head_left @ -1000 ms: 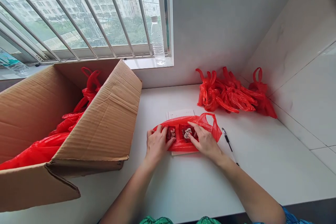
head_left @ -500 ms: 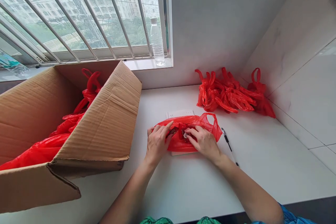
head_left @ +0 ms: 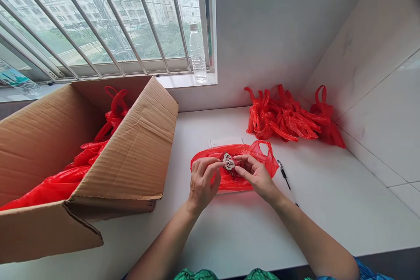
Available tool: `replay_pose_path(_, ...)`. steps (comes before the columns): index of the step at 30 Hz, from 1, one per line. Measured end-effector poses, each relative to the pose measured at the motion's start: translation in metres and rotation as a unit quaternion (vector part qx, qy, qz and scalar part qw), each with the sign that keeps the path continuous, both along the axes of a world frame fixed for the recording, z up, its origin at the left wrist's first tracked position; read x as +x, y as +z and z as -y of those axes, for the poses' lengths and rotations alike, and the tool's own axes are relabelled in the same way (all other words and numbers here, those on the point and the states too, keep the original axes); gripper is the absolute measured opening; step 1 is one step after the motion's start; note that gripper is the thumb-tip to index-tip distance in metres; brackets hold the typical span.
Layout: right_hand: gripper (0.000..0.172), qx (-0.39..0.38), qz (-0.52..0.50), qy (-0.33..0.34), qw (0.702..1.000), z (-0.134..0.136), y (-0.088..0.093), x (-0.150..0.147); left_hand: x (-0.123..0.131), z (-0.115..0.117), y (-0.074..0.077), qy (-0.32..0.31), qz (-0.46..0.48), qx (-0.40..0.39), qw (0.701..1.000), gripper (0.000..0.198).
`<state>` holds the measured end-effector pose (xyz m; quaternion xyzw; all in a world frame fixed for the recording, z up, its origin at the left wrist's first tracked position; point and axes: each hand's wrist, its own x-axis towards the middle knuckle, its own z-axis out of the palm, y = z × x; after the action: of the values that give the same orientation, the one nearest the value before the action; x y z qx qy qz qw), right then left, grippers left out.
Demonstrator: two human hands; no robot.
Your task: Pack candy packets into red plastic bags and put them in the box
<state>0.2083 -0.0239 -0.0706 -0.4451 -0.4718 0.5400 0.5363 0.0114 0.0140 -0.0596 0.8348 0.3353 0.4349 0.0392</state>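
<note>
A small red wrapped packet [head_left: 229, 163] with a white patch and dark lettering is held up between both hands, above a red plastic bag [head_left: 262, 164]. My left hand [head_left: 204, 179] pinches the packet's left edge with its fingertips. From the other side, my right hand [head_left: 256, 176] grips it between thumb and fingers. The bag lies spread flat on the counter, one handle loop open at its right end. Under the bag, a white flat item [head_left: 226, 142] shows only along its far edge.
On the left stands an open cardboard box [head_left: 127, 148] holding red plastic bags [head_left: 78, 162]. Knotted red bags [head_left: 282, 116] are heaped against the wall. A pen [head_left: 288, 181] lies right of the spread bag. A water bottle [head_left: 197, 54] stands on the windowsill.
Both hands have lifted the packet off the red bag, and its white patch now faces up. My left hand has shifted slightly right, its fingers coming up off the bag.
</note>
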Motion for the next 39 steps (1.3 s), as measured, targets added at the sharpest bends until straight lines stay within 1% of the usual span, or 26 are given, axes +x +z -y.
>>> replay_pose_path(2,0.037,-0.001,0.001,-0.003,1.000,-0.001,-0.001,0.002,-0.002,-0.002,0.000,0.022,0.045,-0.043,0.998,0.026)
replay_pose_path(4,0.035,0.001,-0.005,-0.003,1.000,-0.001,-0.002,0.002,-0.004,-0.004,-0.001,0.027,0.064,-0.097,0.993,0.023)
replay_pose_path(6,0.032,-0.003,-0.020,0.003,1.000,0.000,-0.001,0.000,-0.005,-0.005,-0.003,0.012,0.060,-0.147,0.987,0.016)
replay_pose_path(8,0.030,-0.011,-0.032,0.020,0.999,0.002,-0.001,-0.003,-0.004,-0.005,-0.005,-0.007,0.056,-0.173,0.983,0.012)
replay_pose_path(10,0.028,-0.020,-0.019,0.045,0.999,0.003,-0.001,-0.004,-0.003,-0.004,-0.006,-0.018,0.061,-0.169,0.984,0.012)
replay_pose_path(13,0.027,-0.017,0.044,0.066,0.997,0.004,0.001,-0.005,-0.002,-0.003,-0.006,-0.038,0.051,-0.141,0.988,0.011)
replay_pose_path(15,0.025,-0.003,0.073,0.070,0.995,0.005,0.003,-0.005,-0.002,-0.002,-0.005,-0.070,0.017,-0.125,0.989,0.016)
replay_pose_path(17,0.025,0.010,0.069,0.064,0.996,0.006,0.004,-0.005,-0.001,-0.001,-0.003,-0.094,-0.020,-0.118,0.988,0.024)
replay_pose_path(19,0.026,0.007,0.046,0.039,0.998,0.005,0.004,-0.004,-0.001,0.000,-0.001,-0.085,-0.037,-0.125,0.988,0.031)
replay_pose_path(21,0.029,-0.009,0.013,-0.001,1.000,0.005,0.004,-0.003,-0.002,0.000,0.000,-0.059,-0.027,-0.149,0.987,0.033)
replay_pose_path(24,0.033,-0.029,-0.036,-0.042,0.998,0.003,0.004,-0.001,-0.003,-0.002,0.002,-0.036,-0.011,-0.188,0.981,0.023)
replay_pose_path(25,0.034,-0.032,-0.045,-0.048,0.997,0.003,0.005,-0.001,-0.004,-0.003,0.001,-0.035,-0.012,-0.194,0.980,0.023)
replay_pose_path(29,0.036,-0.042,-0.047,-0.033,0.997,0.003,0.006,0.000,-0.003,-0.004,-0.001,-0.040,-0.025,-0.185,0.981,0.032)
replay_pose_path(34,0.038,-0.019,-0.020,-0.022,0.999,0.004,0.007,-0.001,-0.002,-0.003,-0.001,-0.047,0.000,-0.175,0.983,0.032)
replay_pose_path(39,0.037,-0.020,-0.016,-0.017,1.000,0.006,0.009,0.000,-0.002,-0.002,-0.001,-0.039,-0.016,-0.181,0.983,0.034)
